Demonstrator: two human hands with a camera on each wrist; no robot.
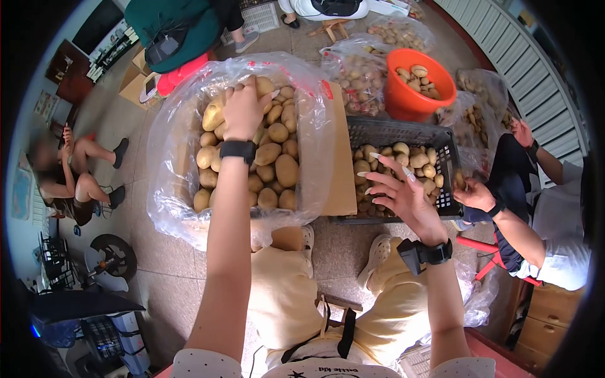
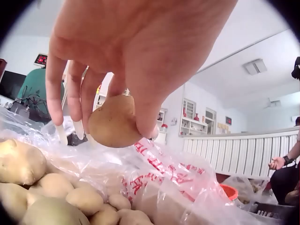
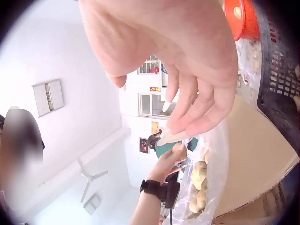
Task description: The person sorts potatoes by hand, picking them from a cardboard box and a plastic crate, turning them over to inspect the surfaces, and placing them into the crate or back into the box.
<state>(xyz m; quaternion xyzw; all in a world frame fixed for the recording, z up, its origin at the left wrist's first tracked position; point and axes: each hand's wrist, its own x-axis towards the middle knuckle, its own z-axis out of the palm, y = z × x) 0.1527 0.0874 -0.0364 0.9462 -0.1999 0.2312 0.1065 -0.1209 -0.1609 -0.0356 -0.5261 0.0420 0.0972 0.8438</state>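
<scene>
My left hand (image 1: 244, 112) is over the far part of a cardboard box lined with clear plastic (image 1: 167, 157). Between thumb and fingers it pinches a potato (image 2: 114, 123), held above the heap in the left wrist view. Many potatoes (image 1: 268, 154) of mixed sizes fill the box. My right hand (image 1: 406, 200) hovers over a black crate (image 1: 403, 126), fingers spread and relaxed, nothing in them. Smaller potatoes (image 1: 401, 149) lie in that crate. The right wrist view shows the same hand (image 3: 164, 42) with thumb and fingers apart.
An orange bucket (image 1: 406, 104) of potatoes stands behind the crate, among plastic bags of potatoes (image 1: 362, 82). A cardboard flap (image 1: 340, 151) lies between box and crate. One person (image 1: 542, 214) sits at the right with a hand at the crate's edge; another person (image 1: 69, 164) sits far left.
</scene>
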